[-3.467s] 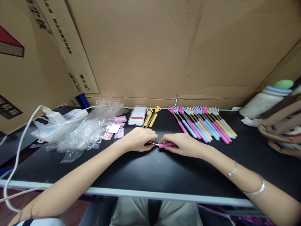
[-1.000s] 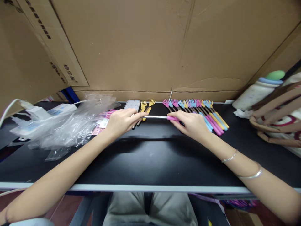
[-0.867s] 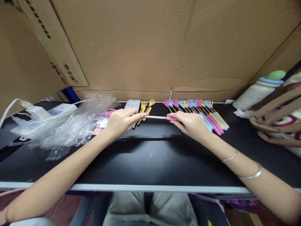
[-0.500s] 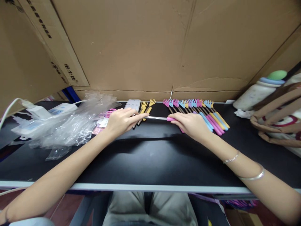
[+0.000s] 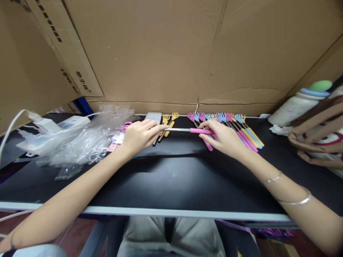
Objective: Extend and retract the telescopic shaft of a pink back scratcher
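To your left on the bench (image 5: 174, 189), clear plastic bags (image 5: 80, 139) sprawl over a white power strip (image 5: 57, 125), near printed cards (image 5: 114, 146). A phone (image 5: 153, 117) and two yellow hand-headed sticks (image 5: 166, 130) lie just behind your left hand. To your right, a fanned row of similar sticks (image 5: 250, 137) is partly hidden by your right hand; farther right stand a leaning pale bottle (image 5: 291, 109) and a brown bag (image 5: 313, 142). Cardboard (image 5: 160, 53) walls off the back.

The pink-handled stick (image 5: 199, 131) is held level above the bench, between your hands: shiny slim metal rod, smooth rounded handle. Your left-hand grip (image 5: 142, 134) is closed around the rod's end; your right-hand grip (image 5: 221, 137) is clamped on the handle, fingertips pinching it.
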The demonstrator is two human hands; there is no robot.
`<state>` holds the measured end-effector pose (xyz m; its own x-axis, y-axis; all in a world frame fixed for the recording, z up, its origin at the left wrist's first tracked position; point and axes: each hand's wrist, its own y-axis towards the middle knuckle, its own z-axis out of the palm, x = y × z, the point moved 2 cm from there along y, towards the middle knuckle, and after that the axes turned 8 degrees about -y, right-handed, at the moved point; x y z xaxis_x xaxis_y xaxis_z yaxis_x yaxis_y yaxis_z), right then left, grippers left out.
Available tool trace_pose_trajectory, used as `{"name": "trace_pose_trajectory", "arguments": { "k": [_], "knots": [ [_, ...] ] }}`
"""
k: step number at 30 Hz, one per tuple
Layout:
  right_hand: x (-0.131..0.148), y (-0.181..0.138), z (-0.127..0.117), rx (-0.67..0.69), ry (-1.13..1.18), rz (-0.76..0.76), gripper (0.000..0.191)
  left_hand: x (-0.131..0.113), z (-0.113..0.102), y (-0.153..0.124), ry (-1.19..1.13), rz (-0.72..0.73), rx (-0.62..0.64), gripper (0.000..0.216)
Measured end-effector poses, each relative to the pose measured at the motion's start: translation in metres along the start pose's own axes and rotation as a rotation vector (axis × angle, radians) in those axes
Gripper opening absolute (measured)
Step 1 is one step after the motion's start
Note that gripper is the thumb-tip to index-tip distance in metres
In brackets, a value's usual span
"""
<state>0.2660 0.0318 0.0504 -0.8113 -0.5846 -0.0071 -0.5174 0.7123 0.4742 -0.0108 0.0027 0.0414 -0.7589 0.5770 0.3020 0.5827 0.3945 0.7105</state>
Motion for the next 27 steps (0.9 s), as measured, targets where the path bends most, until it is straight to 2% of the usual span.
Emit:
{"name": "trace_pose_trajectory", "arguments": {
  "k": [5,9,19,21,25,27],
  "knots": [
    [-0.016,0.004,-0.002,-0.08,0.109,-0.009,0.019,0.008,0.002,-0.001,-0.027,-0.051,-0.02,0.025],
    [-0.018,0.004,-0.001,-0.063,0.173,-0.027,0.021,0.01,0.003,-0.003,-0.045,-0.04,-0.023,0.026],
    [-0.013,0.002,0.0,0.146,0.307,0.094,0.038,0.011,0.005,-0.005,-0.048,-0.016,-0.004,0.028],
    [-0.016,0.003,0.001,0.129,0.346,0.109,0.036,0.01,0.005,-0.004,-0.061,-0.023,-0.007,0.027],
    [-0.025,0.006,0.003,-0.019,0.425,0.145,0.03,0.01,0.004,-0.003,-0.073,-0.07,-0.016,0.026],
    [-0.03,0.007,0.004,-0.04,0.511,0.169,0.03,0.011,0.004,-0.004,-0.076,-0.095,-0.013,0.026]
  ]
}}
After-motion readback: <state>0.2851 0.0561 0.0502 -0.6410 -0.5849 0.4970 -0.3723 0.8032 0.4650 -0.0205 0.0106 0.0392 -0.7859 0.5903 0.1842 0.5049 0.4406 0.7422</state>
